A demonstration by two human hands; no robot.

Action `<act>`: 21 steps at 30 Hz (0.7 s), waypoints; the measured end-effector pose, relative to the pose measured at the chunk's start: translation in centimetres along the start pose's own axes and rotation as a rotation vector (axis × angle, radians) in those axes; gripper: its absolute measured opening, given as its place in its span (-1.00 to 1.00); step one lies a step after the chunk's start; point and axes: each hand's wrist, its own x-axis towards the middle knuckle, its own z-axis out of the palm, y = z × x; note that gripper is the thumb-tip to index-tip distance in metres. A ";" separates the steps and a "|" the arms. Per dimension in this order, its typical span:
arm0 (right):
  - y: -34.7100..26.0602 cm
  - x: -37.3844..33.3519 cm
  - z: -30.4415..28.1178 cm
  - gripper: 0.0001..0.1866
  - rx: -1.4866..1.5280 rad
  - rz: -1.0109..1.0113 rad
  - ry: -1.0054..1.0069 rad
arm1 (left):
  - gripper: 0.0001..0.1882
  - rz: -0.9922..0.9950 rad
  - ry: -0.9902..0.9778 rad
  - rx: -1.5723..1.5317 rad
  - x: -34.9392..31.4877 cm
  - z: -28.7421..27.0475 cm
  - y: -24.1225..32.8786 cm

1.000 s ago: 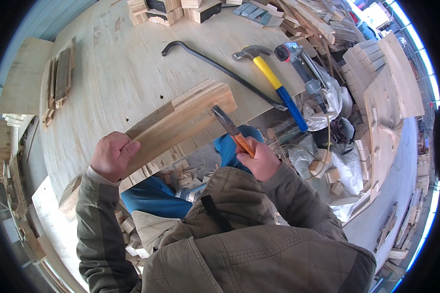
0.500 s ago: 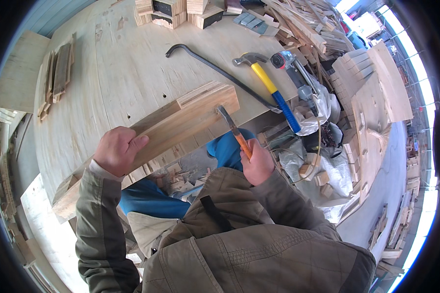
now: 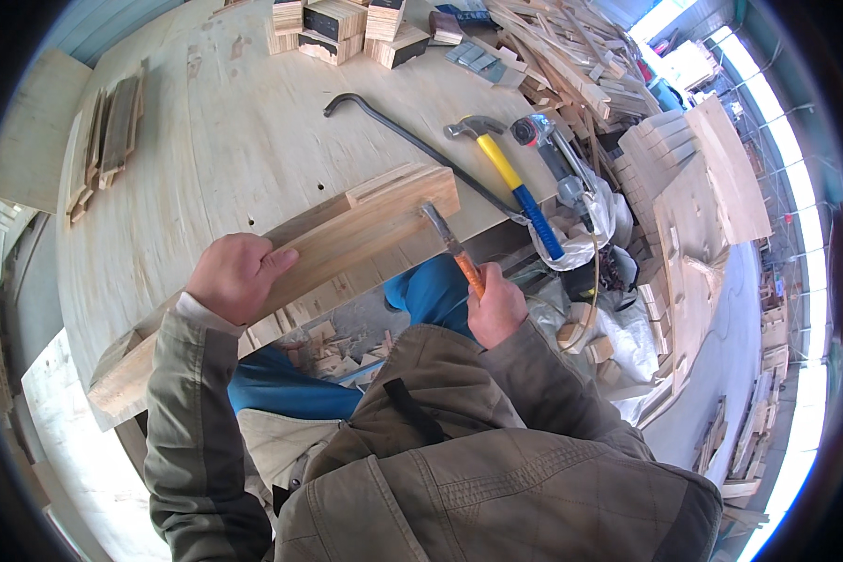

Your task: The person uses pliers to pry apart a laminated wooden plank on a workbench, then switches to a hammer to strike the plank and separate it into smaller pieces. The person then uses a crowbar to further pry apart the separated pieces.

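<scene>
Fingers of the right hand (image 3: 498, 307) are wrapped round an orange-handled tool (image 3: 453, 245), head at 11 o'clock, pretty much against the nearer end of the wooden beam (image 3: 375, 232). Left hand (image 3: 237, 279) is clamped on that beam, which runs 8-to-2. Beyond: hammer (image 3: 502, 161) at 12, pry bar (image 3: 412, 143) at 11, neither looks in the way.

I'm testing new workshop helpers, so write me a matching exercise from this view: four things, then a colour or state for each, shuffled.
Column one:
1. Left hand
2. Claw hammer
3. Right hand
4. Pry bar

Column two:
A. Dark, hooked at one end
B. Closed around the orange-handled tool
C. Gripping the wooden beam
D. Partly yellow, partly blue

Right pairs: 1-C, 2-D, 3-B, 4-A
</scene>
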 end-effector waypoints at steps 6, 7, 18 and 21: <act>-0.3 0.4 -0.3 -0.68 -0.155 0.019 0.021 | -0.42 0.018 0.015 -0.024 0.3 -0.1 -0.3; -0.3 0.4 -0.3 -0.68 -0.171 0.005 0.038 | -0.42 0.003 0.007 -0.030 0.3 -0.2 -0.4; 0.8 1.6 0.9 -0.56 -0.299 -0.028 0.120 | -0.40 -0.030 0.001 -0.072 0.8 -0.4 -0.9; 1.7 2.6 0.9 -0.49 -0.326 -0.087 0.150 | -0.39 -0.061 -0.009 -0.093 1.3 -0.7 -1.1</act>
